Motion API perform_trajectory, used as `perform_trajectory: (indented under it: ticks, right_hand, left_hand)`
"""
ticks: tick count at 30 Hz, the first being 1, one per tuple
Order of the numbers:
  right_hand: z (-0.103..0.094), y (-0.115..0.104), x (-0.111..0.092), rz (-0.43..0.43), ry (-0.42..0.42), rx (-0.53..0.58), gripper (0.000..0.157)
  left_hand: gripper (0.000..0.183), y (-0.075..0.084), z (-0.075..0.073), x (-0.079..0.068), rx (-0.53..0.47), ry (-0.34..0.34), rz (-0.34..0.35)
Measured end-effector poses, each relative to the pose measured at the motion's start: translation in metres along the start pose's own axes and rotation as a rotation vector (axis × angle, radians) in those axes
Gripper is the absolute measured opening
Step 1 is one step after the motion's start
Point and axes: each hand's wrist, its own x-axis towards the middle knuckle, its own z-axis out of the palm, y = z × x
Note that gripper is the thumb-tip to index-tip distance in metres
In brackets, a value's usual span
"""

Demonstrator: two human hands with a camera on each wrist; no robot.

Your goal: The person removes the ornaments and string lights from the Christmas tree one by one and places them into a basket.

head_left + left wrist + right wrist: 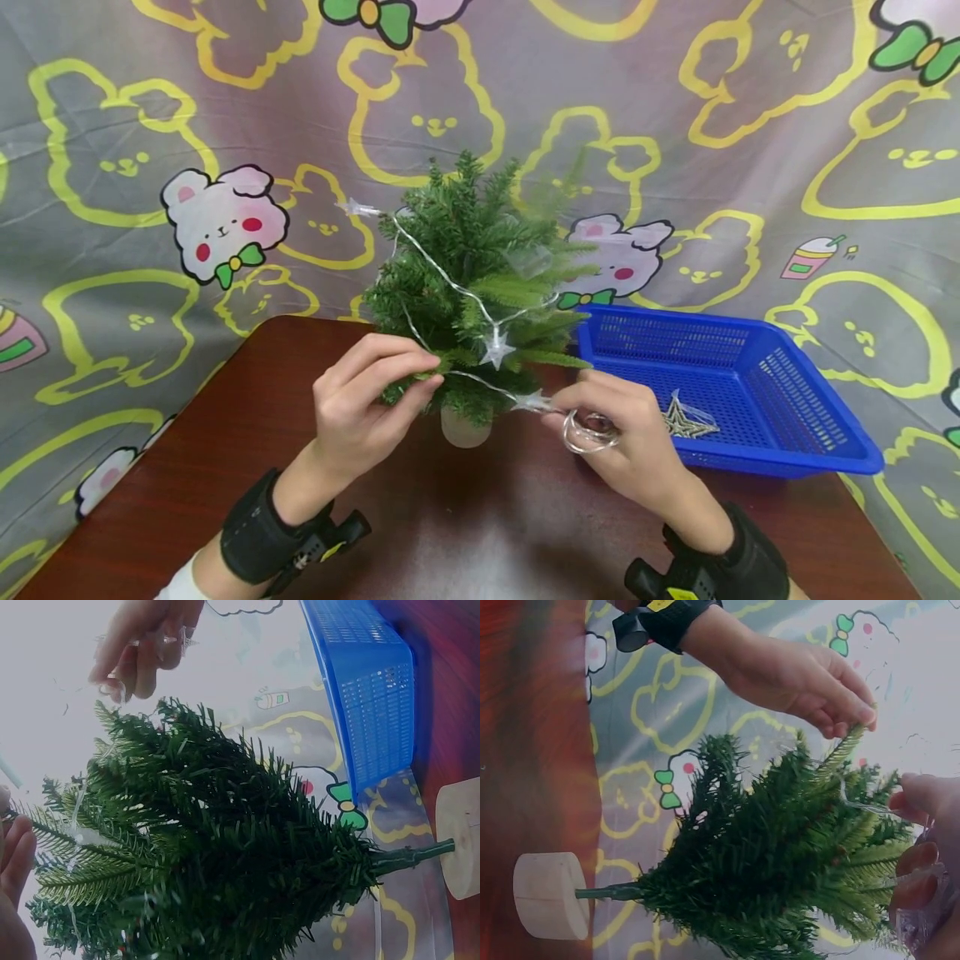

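At centre, tree (465, 237): one, green, bushy.
String (496, 346): one, clear, star-hung.
Left hand (367, 408): pinching one branch (841, 756).
Right hand (626, 425): gripping string.
Three o'clock, basket (795, 383): one, blue.

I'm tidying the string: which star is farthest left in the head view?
The upper-left star, jutting beyond the tree; the middle star and lowest star sit farther right.

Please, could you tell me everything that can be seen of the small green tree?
The small tree looks artificial, with dense green needles, some branches lighter. A thin green trunk rises from a round, pale base that looks wooden. It stands upright on the brown table, left of the blue basket in the head view. A clear string of star lights hangs across it; the left hand pinches a branch tip.
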Motion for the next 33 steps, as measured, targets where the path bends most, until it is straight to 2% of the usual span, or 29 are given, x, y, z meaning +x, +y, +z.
perform_trajectory:
  ticks: [4, 11, 15, 18, 20, 22, 25, 28, 30, 33]
  right_hand:
    - [0.001, 0.001, -0.003, 0.045, 0.023, 0.024, 0.004]
    - [0.003, 0.000, -0.005, 0.095, 0.006, 0.064, 0.011]
    - [0.004, -0.001, -0.005, 0.144, -0.038, 0.099, 0.019]
    - [0.004, -0.002, -0.005, 0.172, -0.060, 0.097, 0.018]
    - [0.004, -0.002, -0.004, 0.183, -0.064, 0.095, 0.017]
    - [0.005, -0.002, -0.004, 0.187, -0.057, 0.094, 0.017]
    - [0.006, -0.003, -0.003, 0.203, -0.055, 0.093, 0.018]
    - [0.008, -0.004, -0.002, 0.228, -0.062, 0.081, 0.019]
    - [0.008, -0.004, -0.002, 0.231, -0.063, 0.068, 0.020]
    - [0.009, -0.004, -0.002, 0.233, -0.055, 0.046, 0.020]
  left_hand:
    - [0.017, 0.003, 0.001, 0.002, -0.004, -0.035, 0.016]
    - [0.020, 0.003, -0.003, 0.005, -0.003, -0.065, 0.026]
    - [0.033, -0.001, -0.009, 0.007, -0.027, -0.013, -0.001]
    - [0.041, -0.006, -0.014, 0.009, -0.049, 0.080, -0.050]
    - [0.040, -0.012, -0.020, 0.011, -0.032, 0.139, -0.128]
    - [0.033, -0.019, -0.028, 0.011, 0.004, 0.174, -0.244]
    - [0.022, -0.032, -0.042, 0.009, 0.073, 0.144, -0.446]
    - [0.027, -0.045, -0.052, 0.003, 0.125, 0.036, -0.624]
    - [0.033, -0.053, -0.056, -0.002, 0.150, -0.073, -0.718]
    - [0.041, -0.063, -0.061, -0.010, 0.136, -0.245, -0.809]
